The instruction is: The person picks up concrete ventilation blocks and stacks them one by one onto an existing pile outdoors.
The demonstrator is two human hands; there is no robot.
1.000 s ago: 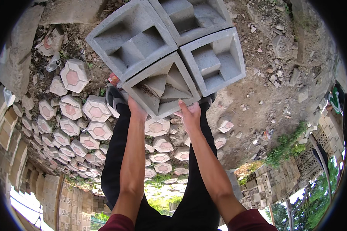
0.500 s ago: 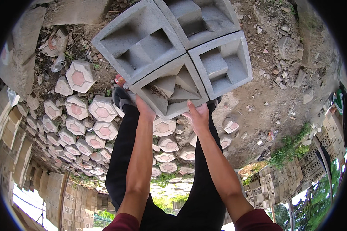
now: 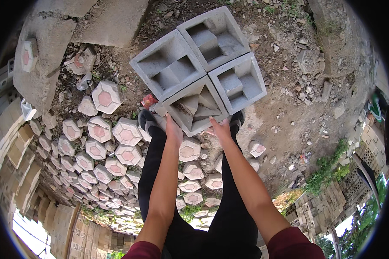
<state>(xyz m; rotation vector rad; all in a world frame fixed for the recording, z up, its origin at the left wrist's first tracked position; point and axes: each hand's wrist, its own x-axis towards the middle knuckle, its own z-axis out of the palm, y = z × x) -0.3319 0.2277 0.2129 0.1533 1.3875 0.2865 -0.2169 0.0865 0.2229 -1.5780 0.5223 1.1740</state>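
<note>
A latticed grey concrete block (image 3: 197, 103) with slanted inner faces is gripped along its near edges by both my hands. My left hand (image 3: 173, 130) closes on its near left side, and my right hand (image 3: 221, 130) on its near right side with the thumb on the rim. Fingers underneath are mostly hidden. Tight against it lie a left block (image 3: 177, 69), a far block (image 3: 208, 39) and a right block (image 3: 239, 83), all square and hollow with stepped insides. Only thin dark seams part them. How the blocks rest underneath cannot be made out.
My shoes (image 3: 146, 119) stand just behind the blocks. Hexagonal pavers (image 3: 107, 97) with pink centres cover the left ground. Broken concrete slabs (image 3: 110, 23) lie far left, rubble (image 3: 304, 93) at right. Stacked ventilation blocks (image 3: 317, 200) line the sides.
The blocks look smaller and sit lower in the view, their arrangement the same; they appear closer to the ground. Both hands keep their hold. The whole view has shifted somewhat.
</note>
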